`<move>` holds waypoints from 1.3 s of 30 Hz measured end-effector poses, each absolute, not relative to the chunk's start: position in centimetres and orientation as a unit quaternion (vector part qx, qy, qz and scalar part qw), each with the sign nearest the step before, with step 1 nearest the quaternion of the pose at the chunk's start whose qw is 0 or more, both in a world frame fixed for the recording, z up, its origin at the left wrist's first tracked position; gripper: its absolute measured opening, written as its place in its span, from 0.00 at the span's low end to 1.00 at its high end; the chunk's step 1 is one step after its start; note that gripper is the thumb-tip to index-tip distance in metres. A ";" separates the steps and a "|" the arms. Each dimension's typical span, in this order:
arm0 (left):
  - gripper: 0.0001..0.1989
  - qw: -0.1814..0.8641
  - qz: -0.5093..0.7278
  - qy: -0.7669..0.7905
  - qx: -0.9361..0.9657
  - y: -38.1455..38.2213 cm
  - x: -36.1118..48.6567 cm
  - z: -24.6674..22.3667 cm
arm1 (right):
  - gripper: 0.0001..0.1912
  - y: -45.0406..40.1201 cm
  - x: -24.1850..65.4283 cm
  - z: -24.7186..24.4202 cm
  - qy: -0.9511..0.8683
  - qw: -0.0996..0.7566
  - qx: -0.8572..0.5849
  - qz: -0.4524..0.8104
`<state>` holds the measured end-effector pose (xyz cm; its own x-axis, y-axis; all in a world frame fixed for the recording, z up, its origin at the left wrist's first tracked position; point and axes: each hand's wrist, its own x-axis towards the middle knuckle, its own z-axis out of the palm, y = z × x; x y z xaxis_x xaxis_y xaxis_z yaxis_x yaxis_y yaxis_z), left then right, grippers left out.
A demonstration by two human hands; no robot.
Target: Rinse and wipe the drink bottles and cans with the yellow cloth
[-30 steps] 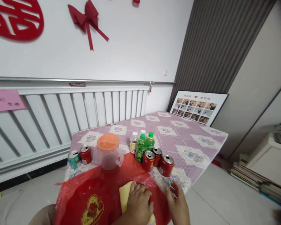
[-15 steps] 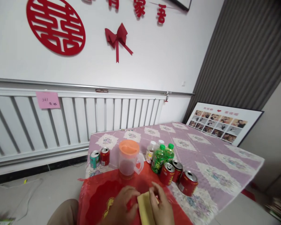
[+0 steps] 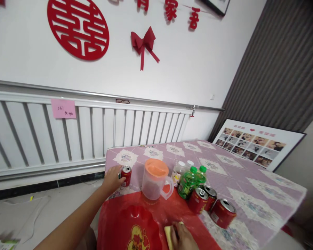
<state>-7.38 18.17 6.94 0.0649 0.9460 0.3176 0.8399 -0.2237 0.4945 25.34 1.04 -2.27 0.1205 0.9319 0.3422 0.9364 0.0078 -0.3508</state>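
At the table's left edge, my left hand [image 3: 112, 178] curls around the spot of the teal drink can, which it hides almost wholly. Its fingertips reach the side of a red drink can [image 3: 126, 176]. Low in the view, my right hand [image 3: 182, 236] presses a folded yellow cloth [image 3: 168, 236] onto the red sheet [image 3: 172, 211]. Left of the cloth lies a red scalloped tray [image 3: 127, 222] with a gold pattern. Behind it stands a clear plastic pitcher [image 3: 151, 187] with an orange lid [image 3: 156, 168].
Right of the pitcher stand green-capped bottles [image 3: 187, 184], white-capped bottles [image 3: 177, 173] and red cans [image 3: 223, 213]. A patterned tablecloth [image 3: 214, 166] covers the table. A white radiator [image 3: 135, 128] runs behind, and a photo board [image 3: 250, 142] leans at the back right.
My left hand has moved from beside the cloth out to the cans at the left. My right hand stays on the cloth. The view has shifted, and more of the red tray shows.
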 end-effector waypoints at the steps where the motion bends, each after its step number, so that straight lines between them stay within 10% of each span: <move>1: 0.30 0.089 0.284 0.624 0.723 18.9 -7.2 6.8 | 0.15 1.0 25.3 -2.3 -0.663 0.251 -0.705 -0.008; 28: 0.42 0.248 0.314 0.459 0.793 12.4 -6.5 11.8 | 0.16 -0.2 22.9 -0.3 -0.631 0.254 -0.733 0.001; 39: 0.43 0.337 0.310 0.459 0.761 4.7 -3.9 5.6 | 0.15 -0.5 22.8 0.1 -0.629 0.271 -0.728 0.011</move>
<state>-3.91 4.75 5.61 0.3869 0.9077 0.1626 0.4894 -0.3516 0.7980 22.78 -0.46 0.05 0.2072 0.9229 0.3245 0.9105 -0.0607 -0.4090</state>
